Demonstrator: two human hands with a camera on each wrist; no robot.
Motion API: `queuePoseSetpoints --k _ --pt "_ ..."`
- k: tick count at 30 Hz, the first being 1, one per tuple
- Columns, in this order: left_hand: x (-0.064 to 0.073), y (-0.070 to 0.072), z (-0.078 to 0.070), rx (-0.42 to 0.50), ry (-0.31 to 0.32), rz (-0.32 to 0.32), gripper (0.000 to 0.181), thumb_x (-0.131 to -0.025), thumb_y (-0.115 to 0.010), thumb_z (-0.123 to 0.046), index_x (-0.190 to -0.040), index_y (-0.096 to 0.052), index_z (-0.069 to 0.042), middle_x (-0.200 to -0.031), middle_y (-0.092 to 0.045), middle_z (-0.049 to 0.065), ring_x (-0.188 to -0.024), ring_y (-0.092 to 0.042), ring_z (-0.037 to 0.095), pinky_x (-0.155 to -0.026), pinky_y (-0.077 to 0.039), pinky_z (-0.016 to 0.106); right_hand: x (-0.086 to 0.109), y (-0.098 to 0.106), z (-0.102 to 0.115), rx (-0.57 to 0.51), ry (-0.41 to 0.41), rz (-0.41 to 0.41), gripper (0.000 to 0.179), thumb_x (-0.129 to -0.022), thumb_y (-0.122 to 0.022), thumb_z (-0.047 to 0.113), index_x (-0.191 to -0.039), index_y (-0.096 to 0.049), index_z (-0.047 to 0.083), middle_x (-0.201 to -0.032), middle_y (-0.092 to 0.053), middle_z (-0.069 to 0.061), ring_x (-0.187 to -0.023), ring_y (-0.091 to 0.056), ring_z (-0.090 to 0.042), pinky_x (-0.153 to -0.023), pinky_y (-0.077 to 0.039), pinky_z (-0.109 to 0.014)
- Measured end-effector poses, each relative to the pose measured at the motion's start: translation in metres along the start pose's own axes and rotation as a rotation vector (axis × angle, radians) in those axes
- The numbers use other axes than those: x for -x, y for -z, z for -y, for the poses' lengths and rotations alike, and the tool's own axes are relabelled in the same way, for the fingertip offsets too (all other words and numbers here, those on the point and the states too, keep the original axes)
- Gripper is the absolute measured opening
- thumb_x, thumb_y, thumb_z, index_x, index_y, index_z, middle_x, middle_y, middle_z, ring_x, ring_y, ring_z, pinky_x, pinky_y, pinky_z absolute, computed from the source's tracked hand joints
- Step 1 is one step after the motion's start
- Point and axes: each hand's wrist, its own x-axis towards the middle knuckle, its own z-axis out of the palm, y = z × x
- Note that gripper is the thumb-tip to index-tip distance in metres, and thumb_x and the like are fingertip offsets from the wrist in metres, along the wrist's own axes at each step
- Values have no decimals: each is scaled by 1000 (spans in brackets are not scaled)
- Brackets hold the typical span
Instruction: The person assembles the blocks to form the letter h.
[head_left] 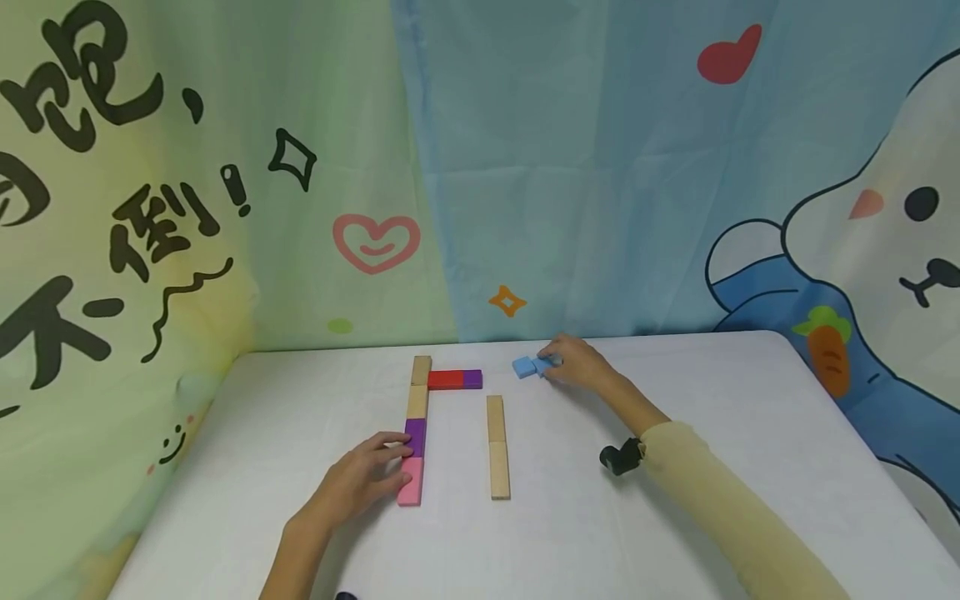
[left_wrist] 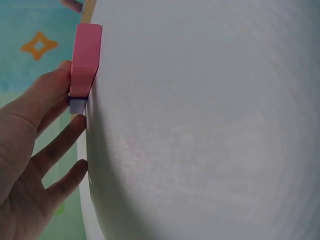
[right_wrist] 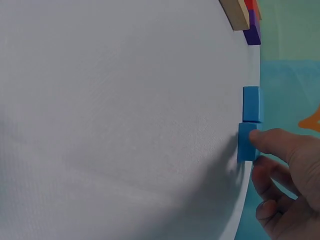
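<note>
My left hand lies along the left side of a column of blocks, its thumb at the pink block and other fingertips at the purple block. In the left wrist view its fingers are spread and fairly straight beside the pink block. At the back of the table my right hand pinches a blue block, thumb on its face and fingers curled behind. Another blue block lies end to end with it, on the left.
Two wooden blocks top the column's upper neighbour space on the right, lying end to end in a line. A red block and a second purple block extend right from the column's wooden upper blocks. A printed curtain hangs behind the white table.
</note>
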Motion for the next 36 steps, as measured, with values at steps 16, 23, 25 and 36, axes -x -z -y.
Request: queuePoseSetpoints --k 16,23,25,36 --pt "0 1 1 6 -17 -4 41 -80 -69 -33 -118 -63 -20 -125 -56 -6 -116 -54 17 -95 -48 39 -1 -1 -4 38 5 20 36 -85 -65 19 -118 -61 5 -122 -57 -15 -115 -52 -31 -98 -43 -46" --pt "0 0 2 3 -10 -4 41 -79 -70 -33 -118 -63 -21 -125 -56 -6 -116 -54 16 -95 -48 38 0 0 -10 88 71 25 37 -86 -64 22 -119 -61 6 -117 -58 -13 -109 -55 -29 -94 -46 -43" --pt "0 0 2 4 -6 -3 40 -79 -70 -32 -117 -64 -21 -125 -56 -6 -116 -54 16 -95 -48 38 0 0 -11 87 75 26 37 -86 -64 23 -119 -61 6 -117 -58 -13 -109 -55 -29 -94 -46 -43" --pt "0 -1 2 5 3 5 40 -79 -70 -32 -118 -63 -21 -125 -56 -6 -116 -54 16 -95 -48 38 1 -9 -17 39 64 9 37 -88 -61 25 -119 -60 6 -111 -54 -12 -95 -54 -22 -85 -48 -40"
